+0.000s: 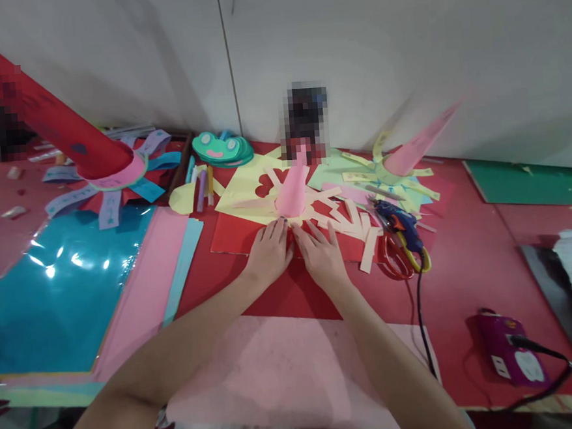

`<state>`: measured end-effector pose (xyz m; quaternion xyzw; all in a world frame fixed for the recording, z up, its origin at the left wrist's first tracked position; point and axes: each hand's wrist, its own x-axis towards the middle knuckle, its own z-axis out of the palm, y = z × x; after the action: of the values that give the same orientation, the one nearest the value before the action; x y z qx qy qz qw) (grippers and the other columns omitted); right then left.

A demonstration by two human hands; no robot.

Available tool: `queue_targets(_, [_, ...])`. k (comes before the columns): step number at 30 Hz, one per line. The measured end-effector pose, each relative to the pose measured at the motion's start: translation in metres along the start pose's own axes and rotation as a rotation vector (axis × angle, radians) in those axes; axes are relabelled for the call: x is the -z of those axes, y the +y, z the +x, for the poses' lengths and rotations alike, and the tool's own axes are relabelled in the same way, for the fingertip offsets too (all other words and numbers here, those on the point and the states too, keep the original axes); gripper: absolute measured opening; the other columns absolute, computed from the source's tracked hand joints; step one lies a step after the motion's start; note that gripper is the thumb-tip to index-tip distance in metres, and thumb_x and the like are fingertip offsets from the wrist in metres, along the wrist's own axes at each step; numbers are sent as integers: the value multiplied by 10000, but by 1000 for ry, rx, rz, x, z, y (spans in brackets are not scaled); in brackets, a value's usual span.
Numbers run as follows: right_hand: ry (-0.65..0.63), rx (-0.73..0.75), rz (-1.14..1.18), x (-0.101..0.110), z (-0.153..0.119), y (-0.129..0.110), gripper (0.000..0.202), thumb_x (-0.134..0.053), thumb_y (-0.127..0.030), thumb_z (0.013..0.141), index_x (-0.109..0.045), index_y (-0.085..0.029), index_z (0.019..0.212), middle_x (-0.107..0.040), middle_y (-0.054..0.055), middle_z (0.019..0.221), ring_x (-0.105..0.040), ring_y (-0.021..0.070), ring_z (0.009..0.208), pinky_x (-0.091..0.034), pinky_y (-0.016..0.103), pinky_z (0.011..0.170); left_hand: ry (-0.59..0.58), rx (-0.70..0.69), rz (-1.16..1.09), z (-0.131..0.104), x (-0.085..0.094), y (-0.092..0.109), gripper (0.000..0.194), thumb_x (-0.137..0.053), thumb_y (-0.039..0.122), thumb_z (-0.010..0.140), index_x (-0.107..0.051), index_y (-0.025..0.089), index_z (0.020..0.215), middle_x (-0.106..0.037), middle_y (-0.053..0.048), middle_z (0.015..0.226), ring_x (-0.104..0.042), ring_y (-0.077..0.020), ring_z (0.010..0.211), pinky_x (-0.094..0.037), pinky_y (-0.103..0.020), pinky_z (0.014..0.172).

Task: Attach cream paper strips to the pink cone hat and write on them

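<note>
A pink paper cone [293, 189] stands upright in the middle, its base among cream paper strips. At the near side of that base, my left hand [269, 249] lies with fingers stretched forward, fingertips down at the cone's edge. Beside it my right hand [321, 254] rests with its fingers spread, the fingertips also at the base. What lies under the fingertips is hidden. Red card [231, 233] and a pale yellow sheet with a cut-out [238, 190] lie beneath. Loose cream strips [358, 222] are scattered right of the cone.
A blue glue gun [404, 222] and red-handled scissors [395, 259] lie to the right, a black cord running toward a purple power box [508, 349]. A second pink cone [421, 143] stands behind. Left are a red tube [100, 155], green frog cut-outs [223, 150] and a blue folder [67, 302].
</note>
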<state>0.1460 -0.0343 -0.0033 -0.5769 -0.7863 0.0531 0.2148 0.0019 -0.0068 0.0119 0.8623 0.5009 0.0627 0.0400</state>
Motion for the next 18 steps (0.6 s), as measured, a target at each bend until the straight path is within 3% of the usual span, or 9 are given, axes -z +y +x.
queue_targets(4, [-10, 9, 12, -1, -3, -2, 429, -286, -144, 922, -483, -216, 1296, -518, 40, 1344, -387, 254, 1318, -124, 579, 1124, 7, -4, 11, 0, 0, 1, 447, -356, 242, 909, -457, 36, 1292, -454, -167, 1373, -412, -267, 1263, -354, -391, 1007])
queue_targets(8, [29, -49, 164, 1, -4, 3, 408, -239, -219, 949, -481, -232, 1277, -532, 26, 1335, -389, 203, 1313, -224, 502, 1115, 0, 9, 6, -1, 0, 1, 458, -377, 246, 899, -445, 36, 1300, -457, -163, 1371, -411, -262, 1263, -347, -387, 1018])
queue_targets(14, [309, -271, 396, 5, -3, 11, 293, -337, -281, 930, -602, -208, 1032, -666, 79, 1016, -587, 189, 984, -459, 375, 879, 118, -26, 9, -1, 2, -1, 443, -376, 244, 910, -434, 55, 1307, -475, -152, 1354, -485, -264, 1183, -410, -377, 933])
queue_targets(18, [296, -343, 484, 1, 0, 15, 224, -427, -291, 895, -623, -201, 957, -675, 69, 942, -606, 184, 887, -473, 352, 825, 214, -235, -4, -2, -1, -3, 375, -340, 201, 932, -488, 83, 1256, -541, -119, 1292, -517, -228, 1144, -425, -352, 900])
